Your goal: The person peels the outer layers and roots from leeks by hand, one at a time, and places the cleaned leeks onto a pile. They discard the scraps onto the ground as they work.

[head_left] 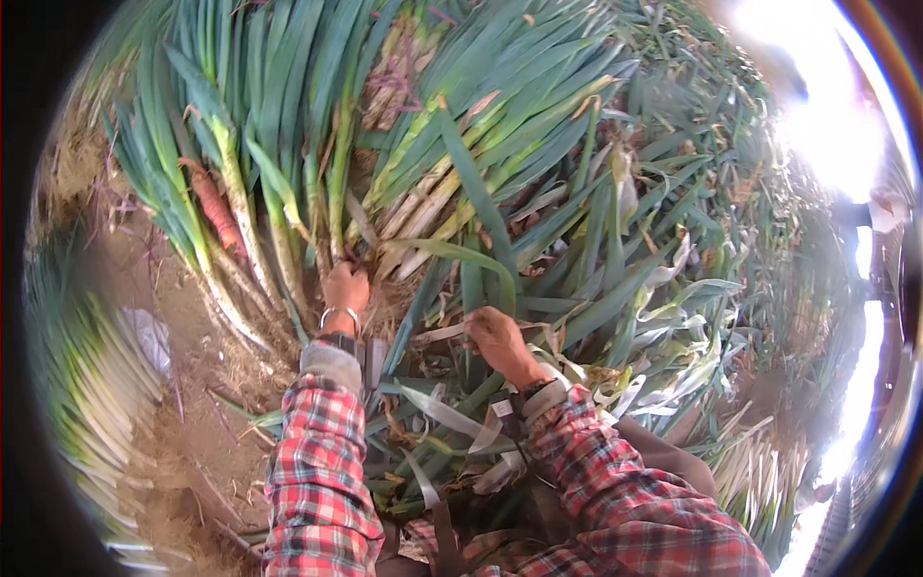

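Note:
My left hand point(346, 288) is closed at the root end of a leek point(337, 207), whose long green leaves stretch away from me. Its fingertips are partly hidden. Lower and to the right, my right hand point(498, 337) has its fingers curled together beside a dry pale leaf strip point(440, 334); whether it grips the strip is unclear. A bent green leaf point(471, 252) arches just above that hand. More leeks point(423, 207) fan out beyond both hands, with pale dirty stalks toward me.
Stripped leaves point(663, 298) lie heaped on the right. Cleaned leeks with white stalks point(96, 385) are stacked at the far left, near a pale plastic piece point(147, 338) on bare soil point(197, 423). An orange-red twisted object point(213, 207) lies among the left leeks. More white stalks point(764, 471) show lower right.

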### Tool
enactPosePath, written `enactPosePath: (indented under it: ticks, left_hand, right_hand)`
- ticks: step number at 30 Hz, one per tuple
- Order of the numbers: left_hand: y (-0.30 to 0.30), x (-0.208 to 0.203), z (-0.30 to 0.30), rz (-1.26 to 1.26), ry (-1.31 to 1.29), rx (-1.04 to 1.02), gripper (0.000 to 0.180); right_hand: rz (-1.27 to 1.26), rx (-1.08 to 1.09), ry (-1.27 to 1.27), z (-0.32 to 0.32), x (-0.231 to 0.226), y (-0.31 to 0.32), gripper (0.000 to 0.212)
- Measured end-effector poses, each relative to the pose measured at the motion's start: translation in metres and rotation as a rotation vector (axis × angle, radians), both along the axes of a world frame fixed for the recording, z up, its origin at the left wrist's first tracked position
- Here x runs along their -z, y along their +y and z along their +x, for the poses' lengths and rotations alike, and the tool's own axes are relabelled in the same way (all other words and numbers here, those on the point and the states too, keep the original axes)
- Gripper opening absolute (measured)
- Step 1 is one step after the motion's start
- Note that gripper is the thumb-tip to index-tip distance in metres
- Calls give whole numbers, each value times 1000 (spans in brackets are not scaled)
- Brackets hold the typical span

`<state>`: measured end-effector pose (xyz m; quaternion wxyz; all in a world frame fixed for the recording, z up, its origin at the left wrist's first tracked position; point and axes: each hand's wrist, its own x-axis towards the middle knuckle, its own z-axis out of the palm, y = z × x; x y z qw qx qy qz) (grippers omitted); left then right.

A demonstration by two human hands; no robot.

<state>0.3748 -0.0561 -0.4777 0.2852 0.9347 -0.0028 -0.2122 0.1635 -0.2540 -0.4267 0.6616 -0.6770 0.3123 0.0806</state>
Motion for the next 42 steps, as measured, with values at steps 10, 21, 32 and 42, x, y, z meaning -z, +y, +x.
enactPosePath:
  ticks: [10, 21, 32, 42]
  left_hand:
    - [31, -132, -35, -980, 607, -129, 13]
    - [60, -66, -71, -557, 451, -165, 23]
    - [98, -149, -45, -1013, 516, -263, 6]
    - [169, -339, -5, -2701, 1894, 239, 21]
  right_hand:
    - [152, 56, -53, 4, -22, 2, 19]
    - [-8, -120, -197, 60, -65, 49, 21]
    - [133, -93, -60, 48, -47, 53, 23]
    - [192, 72, -1, 59, -36, 47, 28]
